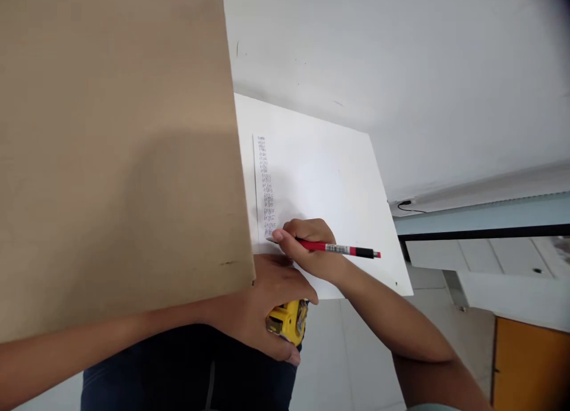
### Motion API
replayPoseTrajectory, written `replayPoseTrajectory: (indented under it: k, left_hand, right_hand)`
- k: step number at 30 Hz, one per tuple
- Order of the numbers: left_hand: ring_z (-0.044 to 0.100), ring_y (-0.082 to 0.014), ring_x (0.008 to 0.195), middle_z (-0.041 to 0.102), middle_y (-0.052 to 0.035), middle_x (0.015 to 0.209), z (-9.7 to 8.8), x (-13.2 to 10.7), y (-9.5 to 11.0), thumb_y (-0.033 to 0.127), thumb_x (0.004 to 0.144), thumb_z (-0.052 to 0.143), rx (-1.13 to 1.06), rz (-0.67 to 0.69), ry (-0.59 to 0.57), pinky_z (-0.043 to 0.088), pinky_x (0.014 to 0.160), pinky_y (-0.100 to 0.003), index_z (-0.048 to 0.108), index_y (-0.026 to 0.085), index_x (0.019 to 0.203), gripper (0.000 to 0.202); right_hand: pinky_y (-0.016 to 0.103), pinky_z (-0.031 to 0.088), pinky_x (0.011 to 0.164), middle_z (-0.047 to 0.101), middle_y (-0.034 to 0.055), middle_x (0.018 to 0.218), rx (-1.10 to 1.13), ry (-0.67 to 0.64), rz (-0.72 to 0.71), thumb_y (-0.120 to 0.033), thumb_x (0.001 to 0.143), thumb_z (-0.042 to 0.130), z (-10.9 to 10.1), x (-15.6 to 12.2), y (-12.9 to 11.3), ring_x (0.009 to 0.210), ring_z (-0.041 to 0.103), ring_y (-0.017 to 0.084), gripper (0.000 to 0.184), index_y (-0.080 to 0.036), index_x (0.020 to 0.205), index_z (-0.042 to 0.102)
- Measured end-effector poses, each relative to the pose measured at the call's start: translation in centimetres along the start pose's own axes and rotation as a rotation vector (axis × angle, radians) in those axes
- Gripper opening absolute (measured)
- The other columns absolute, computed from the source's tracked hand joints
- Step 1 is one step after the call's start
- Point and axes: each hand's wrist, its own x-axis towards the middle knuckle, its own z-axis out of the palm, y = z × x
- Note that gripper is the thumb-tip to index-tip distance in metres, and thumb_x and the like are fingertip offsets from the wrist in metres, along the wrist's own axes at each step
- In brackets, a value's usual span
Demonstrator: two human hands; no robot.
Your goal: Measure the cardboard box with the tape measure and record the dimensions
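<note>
My right hand (pixel 309 242) grips a red and black pen (pixel 338 249), its tip resting on a white sheet of paper (pixel 307 179) at the bottom of a column of small handwritten lines. The writing is too small to read surely. Just below, my left hand (pixel 262 298) is curled round a yellow tape measure (pixel 291 322), while its knuckles lie by the paper's near edge. The two hands are close together. Left of the paper stands a large brown cardboard box (pixel 133 132), and my left forearm runs along its near edge.
A white tabletop (pixel 378 221) lies under the paper, against a pale wall (pixel 356 54). At the right are a cable (pixel 405 204), white drawers (pixel 481 259) and an orange-brown panel (pixel 529 363). Tiled floor (pixel 329 351) shows below.
</note>
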Motion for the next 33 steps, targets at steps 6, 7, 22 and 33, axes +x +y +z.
replayPoseTrajectory:
  k: [6, 7, 22, 33]
  left_hand:
    - [0.065, -0.0251, 0.109, 0.071, 0.0003, 0.116, 0.86, -0.22, -0.3, 0.048, 0.068, 0.085, -0.014, -0.029, 0.045, 0.049, 0.091, -0.033, 0.064, 0.029, 0.121, 0.06]
    - [0.065, -0.0251, 0.109, 0.072, 0.0004, 0.115, 0.9, -0.22, -0.3, 0.049, 0.068, 0.085, -0.015, -0.027, 0.044, 0.049, 0.09, -0.033, 0.064, 0.029, 0.121, 0.06]
    - [0.064, -0.025, 0.106, 0.071, -0.0025, 0.114, 0.87, -0.17, -0.47, 0.051, 0.07, 0.081, -0.026, 0.001, 0.027, 0.048, 0.093, -0.035, 0.063, 0.025, 0.12, 0.06]
    - [0.063, -0.0255, 0.109, 0.07, -0.0022, 0.116, 0.71, -0.13, -0.44, 0.049, 0.07, 0.082, -0.011, -0.019, -0.004, 0.048, 0.093, -0.036, 0.062, 0.025, 0.121, 0.059]
  right_hand:
    - [0.023, 0.03, 0.04, 0.042, -0.0059, 0.049, -0.093, 0.033, 0.027, -0.037, 0.096, 0.058, 0.01, -0.34, 0.24, 0.044, 0.037, 0.008, 0.047, -0.023, 0.055, 0.038]
    - [0.023, 0.03, 0.04, 0.041, -0.0059, 0.049, -0.093, 0.028, 0.013, -0.036, 0.095, 0.058, 0.03, -0.32, 0.21, 0.044, 0.037, 0.008, 0.047, -0.023, 0.055, 0.038]
    - [0.022, 0.034, 0.041, 0.051, -0.0041, 0.049, -0.072, 0.103, -0.084, -0.03, 0.095, 0.06, -0.01, -0.3, 0.46, 0.043, 0.043, 0.008, 0.04, -0.022, 0.057, 0.049]
    - [0.021, 0.03, 0.039, 0.045, -0.006, 0.047, -0.035, 0.043, -0.139, -0.023, 0.092, 0.06, 0.01, 0.05, 0.22, 0.041, 0.038, 0.006, 0.041, -0.021, 0.055, 0.045]
